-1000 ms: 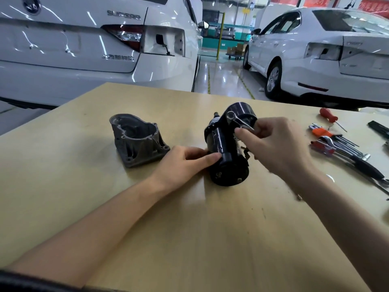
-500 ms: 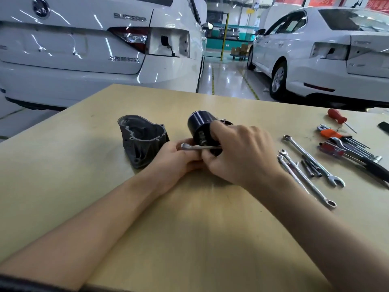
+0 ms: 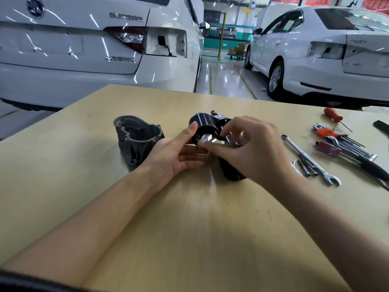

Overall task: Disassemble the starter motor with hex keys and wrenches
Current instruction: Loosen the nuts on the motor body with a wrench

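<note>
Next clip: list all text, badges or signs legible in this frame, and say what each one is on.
"SUPERB": chrome lettering on the boot lid of the left white car.
Second chrome badge lower on the same boot lid: characters too blurred to read.
Round emblem on that boot lid: a logo, no legible words.
Red banners at the top right: writing too blurred to read.
Boot lid of the right white car: lettering too faint to read.
Tools and motor parts: no readable marks.

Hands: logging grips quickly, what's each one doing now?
Left hand: open, fingers straight against the starter motor.
Right hand: pinching a blurred wrench.
</note>
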### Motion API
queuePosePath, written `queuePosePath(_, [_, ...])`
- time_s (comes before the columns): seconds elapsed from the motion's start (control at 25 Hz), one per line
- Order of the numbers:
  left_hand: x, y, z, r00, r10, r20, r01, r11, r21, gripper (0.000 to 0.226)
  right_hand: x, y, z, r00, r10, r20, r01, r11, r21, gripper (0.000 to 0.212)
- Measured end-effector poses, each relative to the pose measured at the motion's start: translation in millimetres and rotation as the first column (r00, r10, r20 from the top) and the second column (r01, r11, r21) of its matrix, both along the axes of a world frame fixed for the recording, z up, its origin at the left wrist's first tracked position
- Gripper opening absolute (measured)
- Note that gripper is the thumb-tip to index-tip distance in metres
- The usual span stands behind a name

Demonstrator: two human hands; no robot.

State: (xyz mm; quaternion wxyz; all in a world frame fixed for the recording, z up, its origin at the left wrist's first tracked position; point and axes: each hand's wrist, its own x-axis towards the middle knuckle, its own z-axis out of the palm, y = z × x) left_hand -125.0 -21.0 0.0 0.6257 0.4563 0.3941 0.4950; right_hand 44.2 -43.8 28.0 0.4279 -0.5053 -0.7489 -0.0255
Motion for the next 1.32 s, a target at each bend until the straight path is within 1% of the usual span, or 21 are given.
queuePosePath(0.04, [0.4,-0.2,0.6,0.999,0.028,-0.027,-0.028,1.000,0.007,0.055,10.8,0.5,1.5,0.991,-0.021,-0.135,0.016,0.999,-0.034,0.057])
queuePosePath(0.08, [-0.4,0.6,-0.1,0.996,0.057,-0.063,-0.056,0.998,0.023,0.058,22.8,0.1,0.9,0.958,-0.051,-0.284,0.016,0.992,-0.123,0.064])
queuePosePath(0.12, [-1.3,1.2,-0.5,0.991,0.086,-0.100,-0.083,0.996,0.035,0.062,34.4,-0.8,-2.0,0.887,-0.091,-0.452,-0.027,0.969,-0.246,0.070])
queuePosePath(0.16, [-1.7,1.6,-0.8,0.983,0.115,-0.140,-0.111,0.993,0.042,0.067,45.1,-2.4,-5.7,0.778,-0.135,-0.613,-0.111,0.932,-0.346,0.073])
queuePosePath(0.2, [-1.6,1.1,-1.3,0.972,0.144,-0.185,-0.138,0.989,0.044,0.070,53.3,-4.0,-9.2,0.666,-0.181,-0.723,-0.189,0.898,-0.398,0.074])
queuePosePath(0.24, [-0.5,1.5,-2.9,0.956,0.173,-0.236,-0.166,0.985,0.047,0.069,60.5,-4.7,-13.5,0.605,-0.214,-0.767,-0.229,0.875,-0.425,0.074])
queuePosePath(0.28, [1.0,1.6,-4.7,0.933,0.207,-0.295,-0.197,0.978,0.061,0.065,64.8,-4.5,-17.8,0.612,-0.235,-0.755,-0.240,0.855,-0.461,0.074])
queuePosePath(0.36, [1.5,2.0,-6.7,0.867,0.268,-0.421,-0.243,0.963,0.114,0.058,63.8,-3.6,-24.0,0.710,-0.240,-0.662,-0.213,0.823,-0.527,0.070])
queuePosePath(0.48, [-1.1,5.3,-10.4,0.734,0.311,-0.604,-0.230,0.950,0.211,0.067,56.2,-7.3,-27.7,0.827,-0.217,-0.519,-0.165,0.789,-0.591,0.059])
queuePosePath(0.56, [-2.2,6.8,-12.7,0.651,0.359,-0.669,-0.231,0.933,0.276,0.066,52.2,-10.9,-25.6,0.839,-0.213,-0.500,-0.179,0.760,-0.625,0.057])
queuePosePath(0.64, [-2.5,6.6,-13.0,0.617,0.381,-0.688,-0.223,0.924,0.311,0.062,52.6,-13.1,-22.1,0.804,-0.225,-0.551,-0.243,0.721,-0.649,0.059])
queuePosePath(0.72, [-2.0,7.0,-12.9,0.609,0.389,-0.691,-0.225,0.920,0.320,0.058,54.7,-15.2,-20.8,0.797,-0.208,-0.567,-0.296,0.684,-0.667,0.060])
queuePosePath(0.8, [-3.9,8.8,-13.1,0.612,0.394,-0.686,-0.234,0.919,0.318,0.054,54.6,-14.9,-22.0,0.794,-0.177,-0.582,-0.332,0.676,-0.658,0.062])
queuePosePath(0.84, [-4.7,9.2,-13.0,0.613,0.392,-0.686,-0.230,0.919,0.320,0.053,55.9,-13.0,-22.8,0.767,-0.172,-0.618,-0.354,0.690,-0.631,0.065])
queuePosePath(0.92, [-6.8,9.2,-12.7,0.615,0.392,-0.684,-0.199,0.917,0.346,0.047,60.4,-6.3,-22.1,0.656,-0.171,-0.735,-0.406,0.740,-0.536,0.074])
queuePosePath(1.04, [-3.9,3.8,-9.2,0.630,0.469,-0.619,-0.172,0.862,0.477,0.015,71.8,0.4,-19.0,0.591,-0.118,-0.798,-0.420,0.800,-0.429,0.081])
queuePosePath(1.08, [-1.8,0.0,-7.0,0.640,0.521,-0.565,-0.178,0.816,0.551,0.014,72.9,-0.1,-18.0,0.553,-0.065,-0.831,-0.484,0.786,-0.384,0.076])
queuePosePath(1.12, [0.1,-4.1,-4.7,0.662,0.555,-0.503,-0.166,0.764,0.624,0.026,72.9,-2.4,-16.9,0.507,-0.001,-0.862,-0.563,0.757,-0.332,0.067])
queuePosePath(1.2, [4.3,-11.8,-1.4,0.742,0.509,-0.435,-0.048,0.688,0.724,0.046,72.4,-8.8,-14.7,0.461,0.114,-0.880,-0.658,0.709,-0.252,0.040])
queuePosePath(1.24, [6.4,-15.2,-0.7,0.762,0.457,-0.459,0.052,0.664,0.746,0.052,72.6,-11.6,-13.8,0.472,0.154,-0.868,-0.671,0.701,-0.241,0.028])
queuePosePath(1.32, [8.9,-18.2,-1.6,0.728,0.363,-0.582,0.268,0.630,0.729,0.056,72.3,-14.3,-13.1,0.533,0.201,-0.822,-0.667,0.697,-0.263,0.014])
